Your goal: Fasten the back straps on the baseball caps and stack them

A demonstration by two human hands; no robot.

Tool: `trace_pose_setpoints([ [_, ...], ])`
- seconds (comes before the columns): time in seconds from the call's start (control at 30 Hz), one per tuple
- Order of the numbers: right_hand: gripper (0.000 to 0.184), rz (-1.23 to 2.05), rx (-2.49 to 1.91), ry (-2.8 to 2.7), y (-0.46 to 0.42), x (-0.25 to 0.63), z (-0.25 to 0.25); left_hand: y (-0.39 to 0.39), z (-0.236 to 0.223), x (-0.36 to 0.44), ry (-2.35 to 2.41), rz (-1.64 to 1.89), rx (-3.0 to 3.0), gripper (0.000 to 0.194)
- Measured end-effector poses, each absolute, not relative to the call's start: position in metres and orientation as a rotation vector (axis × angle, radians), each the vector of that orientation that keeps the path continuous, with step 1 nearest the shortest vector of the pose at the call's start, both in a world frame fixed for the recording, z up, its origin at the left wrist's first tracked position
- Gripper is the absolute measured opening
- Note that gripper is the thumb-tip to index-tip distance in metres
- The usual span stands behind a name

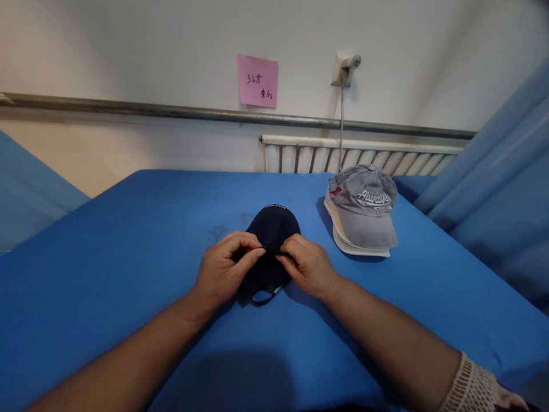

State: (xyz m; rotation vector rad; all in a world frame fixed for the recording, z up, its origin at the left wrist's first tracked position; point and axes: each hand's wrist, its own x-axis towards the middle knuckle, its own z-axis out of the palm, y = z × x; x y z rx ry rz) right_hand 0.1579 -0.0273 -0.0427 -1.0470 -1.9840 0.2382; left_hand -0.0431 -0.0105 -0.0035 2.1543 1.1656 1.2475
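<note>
Cap (pixel 266 273) (dark, brim away) between left hand (pixel 223 266) and right hand (pixel 309 264)

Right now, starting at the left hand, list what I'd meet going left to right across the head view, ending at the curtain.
Left hand → dark baseball cap → right hand → grey "Always" baseball cap → blue curtain.

Right of the fingers (pixel 295 247), stacked caps (pixel 363 209) obstruct; left is free.

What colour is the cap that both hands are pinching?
The cap is black, or nearly so; it shows best in the head view.
</note>
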Motion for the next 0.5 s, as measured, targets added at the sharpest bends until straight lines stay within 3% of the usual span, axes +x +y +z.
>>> trace_pose_setpoints([
  [0.23,0.019,0.378,-1.059,-1.68,-0.017,0.178,-0.043,0.002,-0.006,-0.056,1.242,1.268,2.117,0.016],
  [0.43,0.014,0.504,-0.96,-1.671,-0.013,0.179,-0.045,0.006,-0.009,-0.056,1.118,0.936,2.462,0.027],
  [0.5,0.015,0.529,-0.949,-1.657,-0.015,0.175,-0.045,0.004,-0.01,-0.053,1.084,0.849,2.546,0.022],
])
